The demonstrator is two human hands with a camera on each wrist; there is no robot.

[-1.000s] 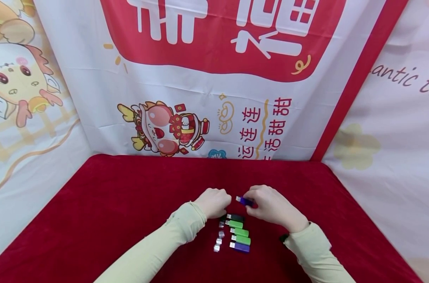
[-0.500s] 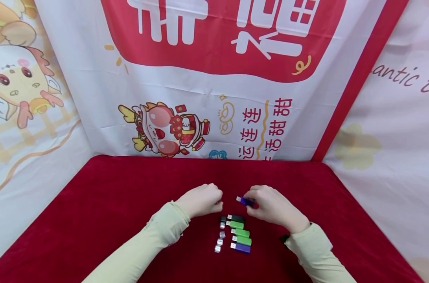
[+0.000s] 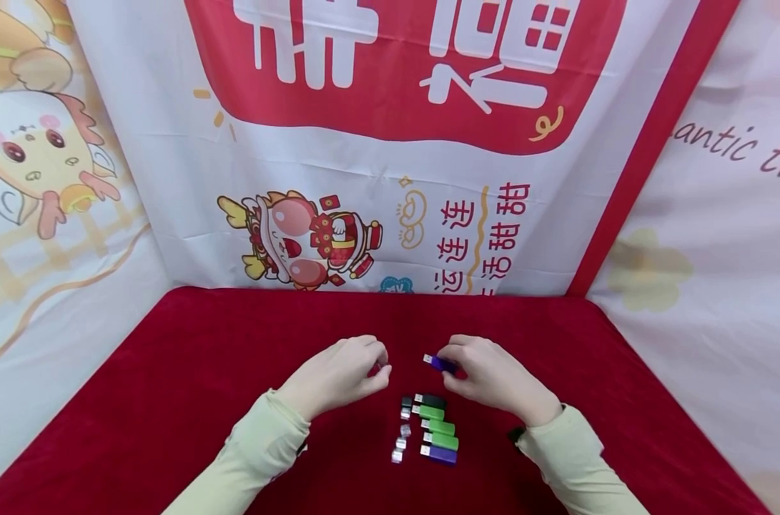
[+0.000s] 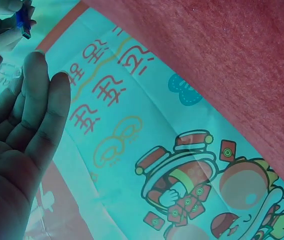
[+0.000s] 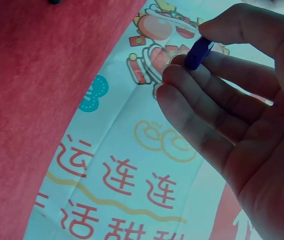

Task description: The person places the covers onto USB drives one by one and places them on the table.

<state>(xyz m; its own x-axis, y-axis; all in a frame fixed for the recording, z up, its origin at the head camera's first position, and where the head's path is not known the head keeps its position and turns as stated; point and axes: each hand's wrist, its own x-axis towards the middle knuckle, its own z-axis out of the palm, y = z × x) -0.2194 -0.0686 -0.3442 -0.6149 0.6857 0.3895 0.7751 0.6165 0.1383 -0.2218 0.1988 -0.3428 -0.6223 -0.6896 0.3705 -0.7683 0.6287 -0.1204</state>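
My right hand (image 3: 492, 375) pinches a purple USB stick (image 3: 438, 363) between thumb and fingers above the table, its metal plug pointing left. In the right wrist view the purple stick (image 5: 199, 52) sits at the fingertips. My left hand (image 3: 338, 373) is raised to the left, thumb and fingertips close together around what looks like a small clear cap (image 4: 17, 71), mostly hidden. Nearer me lie a black USB stick (image 3: 430, 401), several green USB sticks (image 3: 440, 440) and another purple USB stick (image 3: 438, 454), plugs bare. Left of them are a black cap (image 3: 406, 403) and several clear caps (image 3: 400, 443).
A dark red cloth (image 3: 235, 400) covers the table. Behind it hangs a white and red printed banner (image 3: 390, 157). Printed curtains (image 3: 698, 286) close off both sides. A small dark object (image 3: 517, 434) shows beside the right sleeve.
My left hand has drawn left and up, away from the caps, uncovering the black cap. The right hand keeps the purple USB stick in nearly the same place.
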